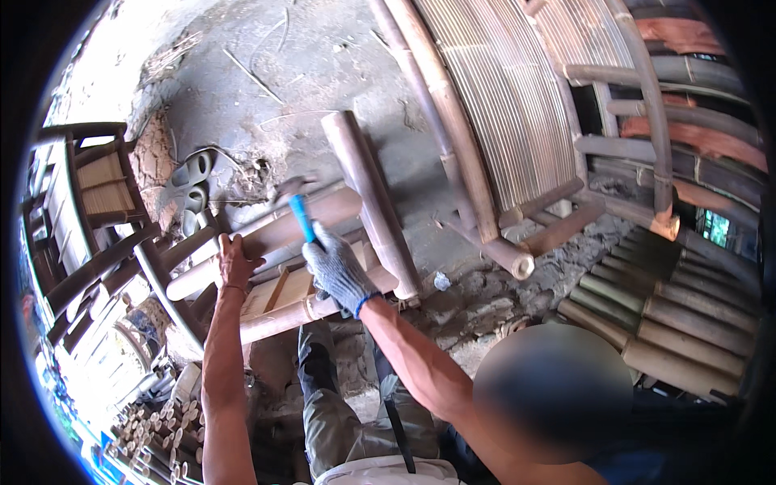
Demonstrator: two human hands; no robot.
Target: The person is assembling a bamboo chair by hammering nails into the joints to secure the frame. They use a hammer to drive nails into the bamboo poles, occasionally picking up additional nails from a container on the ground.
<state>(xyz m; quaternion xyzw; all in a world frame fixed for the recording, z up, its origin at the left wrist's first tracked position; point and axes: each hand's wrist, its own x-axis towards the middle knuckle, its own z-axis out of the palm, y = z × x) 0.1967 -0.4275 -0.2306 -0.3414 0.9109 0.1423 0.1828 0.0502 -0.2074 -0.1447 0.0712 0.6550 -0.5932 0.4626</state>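
Observation:
My right hand (335, 267), in a grey knitted glove with a blue cuff, is closed round the blue handle of a hammer (300, 217). The hammer's head is smeared by motion above a thick bamboo pole (323, 213). That pole belongs to a bamboo frame with pale slats (275, 293) in front of my legs. My bare left hand (235, 263) grips the same pole farther left, thumb on its near side and fingers over the top. A dark upright bamboo post (368, 198) crosses the pole's right end. Whether the hammer touches the bamboo cannot be told.
A bamboo bench (493, 97) with a slatted surface stands at the far right. Split bamboo lengths (687, 323) are stacked nearer on the right. Cut bamboo tubes (162, 440) lie at lower left, a bamboo chair (101, 194) at left. Sandals (192, 171) lie on the concrete floor.

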